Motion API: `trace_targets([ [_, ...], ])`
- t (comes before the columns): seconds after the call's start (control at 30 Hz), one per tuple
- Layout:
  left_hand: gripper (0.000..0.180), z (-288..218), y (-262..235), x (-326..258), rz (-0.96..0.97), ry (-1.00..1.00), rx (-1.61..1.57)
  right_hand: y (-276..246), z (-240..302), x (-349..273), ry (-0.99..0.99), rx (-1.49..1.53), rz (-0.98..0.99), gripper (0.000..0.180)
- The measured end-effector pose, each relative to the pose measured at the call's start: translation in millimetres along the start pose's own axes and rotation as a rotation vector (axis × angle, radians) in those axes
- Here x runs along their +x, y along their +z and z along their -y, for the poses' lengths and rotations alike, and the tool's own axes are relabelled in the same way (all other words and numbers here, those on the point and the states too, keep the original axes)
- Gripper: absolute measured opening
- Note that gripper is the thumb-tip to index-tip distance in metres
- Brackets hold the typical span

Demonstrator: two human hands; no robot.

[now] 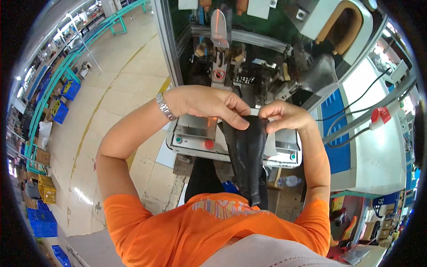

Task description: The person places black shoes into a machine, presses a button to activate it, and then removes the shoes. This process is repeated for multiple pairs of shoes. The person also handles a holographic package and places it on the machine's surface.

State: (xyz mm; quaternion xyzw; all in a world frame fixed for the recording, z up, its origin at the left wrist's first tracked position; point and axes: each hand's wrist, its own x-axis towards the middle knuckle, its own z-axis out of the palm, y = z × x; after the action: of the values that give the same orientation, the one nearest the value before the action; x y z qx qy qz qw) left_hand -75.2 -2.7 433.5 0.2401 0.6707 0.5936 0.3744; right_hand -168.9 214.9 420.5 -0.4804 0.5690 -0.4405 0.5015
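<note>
White stitched fabric (275, 251) lines the frame's lower edge; a silver-and-white metal machine (220, 80) fills upper centre. At centre hangs a long black leather-like piece (247, 151), probably light, supple, best held by its upper rim, where left hand (207, 103) and right hand (288, 116) clamp their fingers.

Bright overall; white glare on the floor (83, 196); fisheye edges bend, corners black

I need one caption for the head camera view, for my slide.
Left hand and right hand hold a black, leather-like piece before a machine.
</note>
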Motion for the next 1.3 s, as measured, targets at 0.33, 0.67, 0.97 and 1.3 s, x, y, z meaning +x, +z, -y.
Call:
trace_targets([
  [0.33,0.026,-21.6,-30.5,-68.5,-0.297,0.030,0.229,-12.5,45.3,42.1,-0.076,-0.012,-0.038,0.022],
  [0.67,0.019,-5.8,-132.6,-57.4,-0.931,0.676,-0.086,-80.2,56.1,108.1,-0.535,0.215,-0.636,0.023],
  [0.97,0.013,4.6,-179.5,-24.1,-1.101,0.670,-0.206,-127.7,31.4,161.1,-0.640,0.396,-0.915,0.016],
  [1.3,0.018,12.5,-210.0,9.2,-1.531,0.758,-0.212,-170.6,12.6,187.8,-0.685,0.237,-1.130,0.018],
])
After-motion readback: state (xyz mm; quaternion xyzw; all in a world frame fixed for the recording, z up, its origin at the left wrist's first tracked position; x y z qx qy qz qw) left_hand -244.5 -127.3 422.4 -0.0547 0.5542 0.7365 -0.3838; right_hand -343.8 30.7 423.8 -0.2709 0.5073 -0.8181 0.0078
